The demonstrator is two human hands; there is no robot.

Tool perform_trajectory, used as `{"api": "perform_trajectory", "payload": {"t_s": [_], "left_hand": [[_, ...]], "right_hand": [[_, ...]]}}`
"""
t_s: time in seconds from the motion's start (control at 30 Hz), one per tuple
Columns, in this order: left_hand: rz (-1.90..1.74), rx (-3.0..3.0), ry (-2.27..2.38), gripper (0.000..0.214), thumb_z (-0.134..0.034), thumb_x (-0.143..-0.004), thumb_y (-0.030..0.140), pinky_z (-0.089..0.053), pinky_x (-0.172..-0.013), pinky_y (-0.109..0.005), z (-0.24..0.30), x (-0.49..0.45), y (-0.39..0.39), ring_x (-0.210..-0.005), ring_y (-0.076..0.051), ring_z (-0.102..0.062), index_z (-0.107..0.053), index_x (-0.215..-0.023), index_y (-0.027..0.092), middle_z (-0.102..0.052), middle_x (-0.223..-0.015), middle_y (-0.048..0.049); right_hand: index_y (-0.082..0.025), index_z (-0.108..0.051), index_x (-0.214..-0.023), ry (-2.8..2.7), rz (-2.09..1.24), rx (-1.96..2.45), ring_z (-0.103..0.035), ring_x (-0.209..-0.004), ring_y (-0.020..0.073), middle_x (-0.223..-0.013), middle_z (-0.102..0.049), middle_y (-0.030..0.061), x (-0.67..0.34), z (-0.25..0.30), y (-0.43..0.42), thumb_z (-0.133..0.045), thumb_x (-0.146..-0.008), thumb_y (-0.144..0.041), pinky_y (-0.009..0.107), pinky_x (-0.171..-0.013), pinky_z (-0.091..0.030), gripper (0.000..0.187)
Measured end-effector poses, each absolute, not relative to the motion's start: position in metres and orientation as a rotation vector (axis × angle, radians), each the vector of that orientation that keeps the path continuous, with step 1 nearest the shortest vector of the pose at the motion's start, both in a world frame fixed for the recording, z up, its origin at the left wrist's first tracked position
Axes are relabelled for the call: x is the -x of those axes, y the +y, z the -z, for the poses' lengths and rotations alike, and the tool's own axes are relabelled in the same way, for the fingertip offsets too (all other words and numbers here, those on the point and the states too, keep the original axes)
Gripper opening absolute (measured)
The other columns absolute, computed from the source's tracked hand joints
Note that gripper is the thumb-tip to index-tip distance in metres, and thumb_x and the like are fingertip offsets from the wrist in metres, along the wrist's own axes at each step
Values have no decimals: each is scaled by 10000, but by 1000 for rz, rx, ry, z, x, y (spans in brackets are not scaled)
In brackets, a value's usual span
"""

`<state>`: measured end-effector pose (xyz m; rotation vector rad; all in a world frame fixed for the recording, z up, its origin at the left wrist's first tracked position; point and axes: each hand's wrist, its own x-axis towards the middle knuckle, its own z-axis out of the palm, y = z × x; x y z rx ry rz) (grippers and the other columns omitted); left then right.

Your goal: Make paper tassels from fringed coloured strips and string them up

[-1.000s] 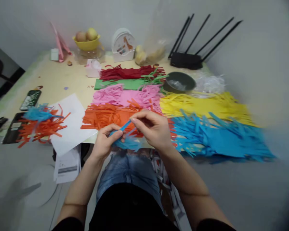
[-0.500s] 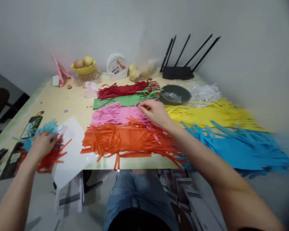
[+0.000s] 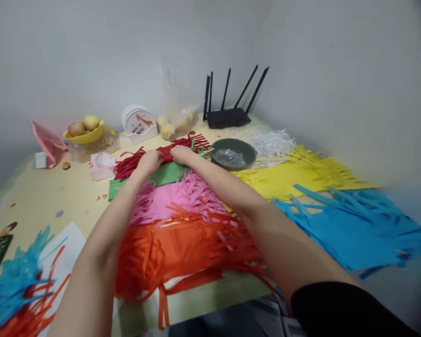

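Note:
Both arms reach to the far side of the stacked paper. My left hand (image 3: 151,161) is closed at the near edge of the dark red fringed paper (image 3: 167,152), and my right hand (image 3: 181,154) is closed on it a little further right; the fingertips are partly hidden. Just below lies a green fringed paper (image 3: 166,174), partly covered. Nearer still are a pink fringed paper (image 3: 164,199) and an orange one (image 3: 182,241), both with curled, tangled strips at the ends.
Yellow (image 3: 277,180) and blue (image 3: 347,234) fringed papers lie to the right. A dark bowl (image 3: 234,154) with clear plastic, white shreds (image 3: 272,142) and a black router (image 3: 228,118) stand behind. Blue cut strips (image 3: 17,271) are at lower left; a yellow fruit bowl (image 3: 84,139) is at back left.
My left hand has left the blue and orange strips and moved to the dark red paper. My right hand has moved from the pink paper to it too. The view has shifted right.

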<state>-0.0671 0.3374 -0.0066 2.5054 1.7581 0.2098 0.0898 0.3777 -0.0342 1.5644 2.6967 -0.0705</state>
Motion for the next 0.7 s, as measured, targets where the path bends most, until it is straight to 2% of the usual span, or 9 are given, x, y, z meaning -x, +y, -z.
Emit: {"api": "perform_trajectory", "payload": {"t_s": [0.17, 0.33, 0.53, 0.7], "left_hand": [[-113, -2399, 1721, 265, -652, -827, 203, -495, -1006, -328, 25, 65, 376, -1091, -282, -702, -796, -1042, 144, -770, -1129, -154], [-141, -2268, 1796, 323, -636, -875, 255, -515, -925, -310, 27, 67, 390, -1013, -254, -712, -770, -1145, 141, -770, -1136, -140], [-139, -2205, 1853, 252, -662, -852, 242, -507, -870, -294, 25, 67, 399, -933, -234, -707, -798, -1043, 151, -789, -1046, -113], [-203, -2185, 1950, 222, -638, -821, 184, -496, -872, -316, 27, 64, 400, -946, -264, -703, -792, -967, 121, -783, -1003, -154]], "right_hand": [[-105, -652, -1217, 2726, 116, -1592, -668, -1128, 228, -1235, -678, 132, -98, 40, 392, -608, -988, -371, 447, -994, -550, 353], [-21, -701, -1171, 2765, 167, -1623, -671, -1190, 336, -1220, -695, 272, -100, 33, 394, -467, -1002, -175, 440, -991, -538, 327], [-10, -693, -1193, 2790, 221, -1669, -657, -1220, 360, -1235, -685, 298, -98, 31, 396, -515, -942, -111, 415, -994, -530, 324], [-30, -684, -1199, 2822, 254, -1701, -659, -1193, 373, -1240, -688, 273, -107, 25, 392, -589, -913, -159, 442, -988, -525, 328]]}}
